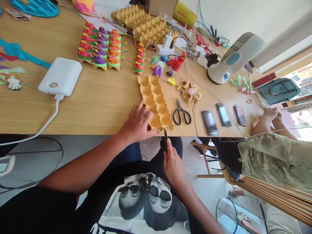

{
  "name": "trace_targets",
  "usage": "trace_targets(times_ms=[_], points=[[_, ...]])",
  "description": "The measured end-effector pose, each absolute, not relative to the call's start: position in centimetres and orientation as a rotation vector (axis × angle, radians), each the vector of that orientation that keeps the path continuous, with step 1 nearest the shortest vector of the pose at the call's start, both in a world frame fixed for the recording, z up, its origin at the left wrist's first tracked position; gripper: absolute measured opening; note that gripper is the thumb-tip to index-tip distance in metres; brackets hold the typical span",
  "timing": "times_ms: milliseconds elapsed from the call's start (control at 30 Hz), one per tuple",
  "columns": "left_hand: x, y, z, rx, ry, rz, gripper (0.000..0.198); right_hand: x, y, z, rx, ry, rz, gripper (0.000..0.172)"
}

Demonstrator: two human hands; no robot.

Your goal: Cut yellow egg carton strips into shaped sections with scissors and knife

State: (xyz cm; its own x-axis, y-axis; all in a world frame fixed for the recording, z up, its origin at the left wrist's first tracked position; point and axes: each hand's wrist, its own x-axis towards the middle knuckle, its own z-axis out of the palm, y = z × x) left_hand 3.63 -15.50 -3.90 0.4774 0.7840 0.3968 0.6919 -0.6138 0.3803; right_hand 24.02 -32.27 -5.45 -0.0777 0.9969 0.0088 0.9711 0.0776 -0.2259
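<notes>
A yellow egg tray piece with two rows of cups lies on the wooden table, its near end at the front edge. My left hand grips the tray's near left side, thumb at the front corner and fingers over the rim. In my right hand is a thin dark knife, pointing away from me. Its tip meets the near end of the tray, between the two rows. Black-handled scissors rest just right of the tray, blades slightly apart.
Painted egg-cup strips stand behind, with pins among them. A white power bank with a cable lies left. Torn tray scraps, phones and a fan are right. A co-worker's hands are at the far right.
</notes>
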Motion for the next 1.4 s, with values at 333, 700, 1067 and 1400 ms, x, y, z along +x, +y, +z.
trace_targets(times_ms=[333,700,1067,1400], points=[[3.6,-15.5,-3.9,2.539,1.276,0.83,0.037,24.1,-32.2,-6.1,-1.999,-2.139,0.276,0.058],[3.6,-15.4,-4.0,2.55,1.281,0.829,0.037,24.6,-32.2,-2.2,-1.998,-2.13,0.439,0.059],[3.5,-15.4,-3.8,2.487,1.25,0.842,0.037,23.9,-31.4,2.4,-2.063,-2.163,0.464,0.061],[3.5,-15.5,-3.5,2.471,1.267,0.793,0.036,23.7,-31.3,2.7,-2.144,-2.141,0.488,0.061]])
